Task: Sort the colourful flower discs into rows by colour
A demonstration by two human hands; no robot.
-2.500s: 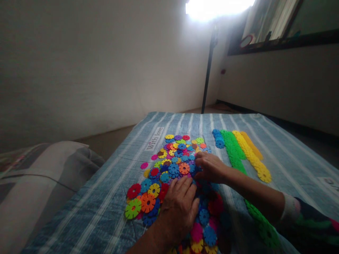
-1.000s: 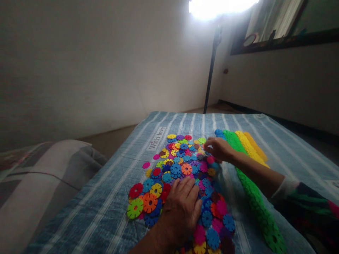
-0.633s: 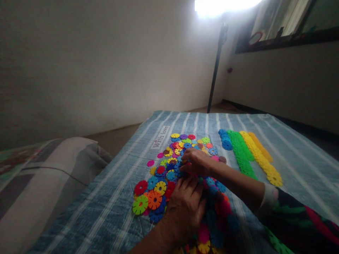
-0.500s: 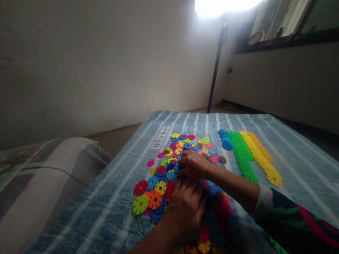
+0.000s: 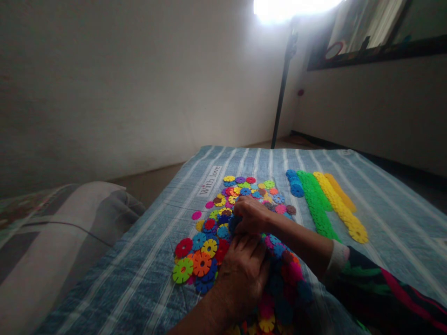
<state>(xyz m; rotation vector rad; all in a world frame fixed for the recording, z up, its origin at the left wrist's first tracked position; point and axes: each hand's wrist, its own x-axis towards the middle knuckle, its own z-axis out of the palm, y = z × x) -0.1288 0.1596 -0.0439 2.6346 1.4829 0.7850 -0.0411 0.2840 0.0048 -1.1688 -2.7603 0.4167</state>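
Note:
A loose pile of colourful notched plastic discs (image 5: 202,264) is spread over the striped cloth. My right hand (image 5: 253,215) is over the middle of the pile, its fingers curled down on a dark blue notched disc (image 5: 234,224). Just below it, close to touching, is my left hand (image 5: 244,269), back upward and fingers bent together. Its fingertips and thumb are hidden, so I cannot make out what it holds. More discs (image 5: 267,324) lie in shadow beneath and beside my left wrist.
Right of the pile, overlapping discs lie in rows by colour: blue (image 5: 296,188), green (image 5: 316,204), yellow (image 5: 358,232) and orange (image 5: 340,193). A lamp stand (image 5: 282,93) rises behind the bed (image 5: 150,242). Grey and white bedding (image 5: 80,232) is at the left.
The view has shifted slightly. My right hand's fingers have curled in more over the blue disc. The left hand stays in nearly the same place.

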